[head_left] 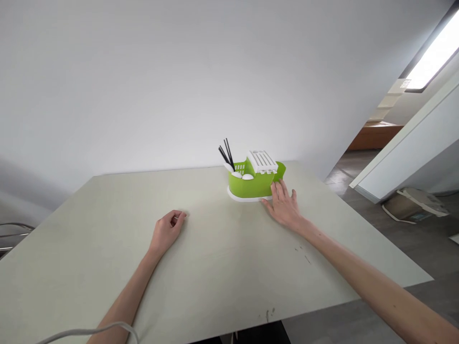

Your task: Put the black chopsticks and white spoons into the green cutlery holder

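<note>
A green and white kitchen utensil holder (251,188) stands upright on the table, close to the wall. Black chopsticks (228,154) lean out of its left compartment, and white spoons (247,177) show their rounded ends there too. A slotted white top (263,161) covers its raised middle part. My right hand (284,204) is at the holder's right front, fingers spread, with the fingertips against its green side and the thumb by the white base. Left of the holder and apart from it, my left hand (168,230) rests on the table with its fingers curled in; I see nothing inside them.
The pale table (208,277) has dark scuff marks near its front edge and on the right. A white wall (186,86) rises behind it. A grey cable (89,330) crosses my left forearm. On the floor at right sits a brownish bin-like container (412,205).
</note>
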Available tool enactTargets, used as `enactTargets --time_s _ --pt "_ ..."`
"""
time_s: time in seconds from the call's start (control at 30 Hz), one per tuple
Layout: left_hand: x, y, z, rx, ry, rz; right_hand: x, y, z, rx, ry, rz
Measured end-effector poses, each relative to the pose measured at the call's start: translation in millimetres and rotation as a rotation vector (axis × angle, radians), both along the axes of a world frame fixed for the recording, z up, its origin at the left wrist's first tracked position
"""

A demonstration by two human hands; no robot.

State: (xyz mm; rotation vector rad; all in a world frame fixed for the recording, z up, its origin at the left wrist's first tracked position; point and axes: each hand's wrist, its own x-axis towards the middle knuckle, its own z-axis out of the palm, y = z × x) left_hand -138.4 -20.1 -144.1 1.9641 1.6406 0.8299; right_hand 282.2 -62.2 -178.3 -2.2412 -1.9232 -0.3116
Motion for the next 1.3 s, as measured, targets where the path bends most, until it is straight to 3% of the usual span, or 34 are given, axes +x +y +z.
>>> enactTargets --time_s 0.47,0.57,0.67,0.83,1.1,1.3 --pt "-40.9 13.3 -24.6 0.005 0.011 -0.016 80.5 14.3 -6.2 -0.066 0.090 -0.084" --pt "-41.3 13.6 -25.0 0.011 0.013 -0.022 72.4 6.5 -17.8 -0.030 0.170 -0.135" --pt "-39.5 12.7 -23.6 0.013 0.021 -0.030 46.5 -10.2 -44.1 0.028 0.307 -0.239" --pt "-37.8 11.1 -21.9 0.021 0.031 -0.042 4.5 -43.8 -81.1 -0.025 0.303 -0.190" --pt "-39.2 9.5 -21.4 -0.007 0.077 -0.117 -9.3 -55.0 -81.9 -0.025 0.231 -0.194" --pt "-39.8 4.4 -25.4 0.060 0.157 -0.205 -12.2 -56.5 -83.7 0.001 0.245 -0.197"
